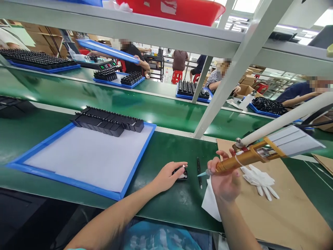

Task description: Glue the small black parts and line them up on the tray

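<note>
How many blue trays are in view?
6 trays: nearest, far left, one a co-worker lifts, one below it, one behind the post, one far right; others may be hidden.

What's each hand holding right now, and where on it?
Left hand holds a small black part down on the green table, fingertips over its top. Right hand grips the gold tool round its front barrel, just behind the tip.
</note>
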Motion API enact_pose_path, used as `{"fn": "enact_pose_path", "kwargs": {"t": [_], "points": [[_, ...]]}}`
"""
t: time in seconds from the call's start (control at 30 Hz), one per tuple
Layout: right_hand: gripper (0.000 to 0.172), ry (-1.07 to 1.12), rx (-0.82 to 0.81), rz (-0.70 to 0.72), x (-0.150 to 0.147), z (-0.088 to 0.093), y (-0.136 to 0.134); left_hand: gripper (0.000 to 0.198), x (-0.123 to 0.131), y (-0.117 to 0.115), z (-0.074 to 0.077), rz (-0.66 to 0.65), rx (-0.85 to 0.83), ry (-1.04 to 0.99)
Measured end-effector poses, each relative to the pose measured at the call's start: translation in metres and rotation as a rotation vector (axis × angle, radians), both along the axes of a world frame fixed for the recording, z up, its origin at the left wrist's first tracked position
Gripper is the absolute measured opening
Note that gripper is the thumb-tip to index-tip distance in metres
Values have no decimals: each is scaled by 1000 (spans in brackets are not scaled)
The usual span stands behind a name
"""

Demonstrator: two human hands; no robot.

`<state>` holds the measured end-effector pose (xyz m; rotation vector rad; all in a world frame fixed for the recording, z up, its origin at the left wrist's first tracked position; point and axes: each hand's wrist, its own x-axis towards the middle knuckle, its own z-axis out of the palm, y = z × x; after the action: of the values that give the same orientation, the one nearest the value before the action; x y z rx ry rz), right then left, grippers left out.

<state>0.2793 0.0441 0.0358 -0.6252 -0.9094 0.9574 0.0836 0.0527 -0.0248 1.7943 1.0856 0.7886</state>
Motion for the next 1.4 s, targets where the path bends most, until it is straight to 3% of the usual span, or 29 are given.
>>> {"fn": "enact_pose_path", "kwargs": {"t": [0.23, 0.53, 0.7, 0.8, 1.03, 1.1, 1.17, 1.23, 1.3, 1.4], "points": [[45, -25, -1, -3, 7, -7, -1, 28, -2, -2, -6, -70, 347, 141], [38, -44, -16, -13, 6, -7, -4, 22, 5, -8, -8, -107, 571, 370], [43, -26, -11, -5, 6, -5, -5, 25, 10, -14, -21, -79, 674, 565], [36, -29, -8, 0, 6, -4, -5, 31, 16, -20, -27, -46, 717, 638], [42, -26, -17, -16, 7, -6, -3, 50, 20, -27, -27, -44, 704, 673], [43, -24, -23, -20, 8, -7, -3, 44, 17, -22, -26, -52, 657, 596], [43, -21, -26, -29, 8, -8, -2, 33, 12, -15, -24, -17, 500, 413], [43, -14, -22, -38, 9, -9, -2, 27, 7, -8, -19, 84, 207, 132], [44, -10, -16, -47, 9, -9, -1, 32, 2, -3, -12, 189, -143, -214], [45, -3, -16, -64, 11, -10, 1, 41, 0, -4, -1, 199, -517, -680]]}}
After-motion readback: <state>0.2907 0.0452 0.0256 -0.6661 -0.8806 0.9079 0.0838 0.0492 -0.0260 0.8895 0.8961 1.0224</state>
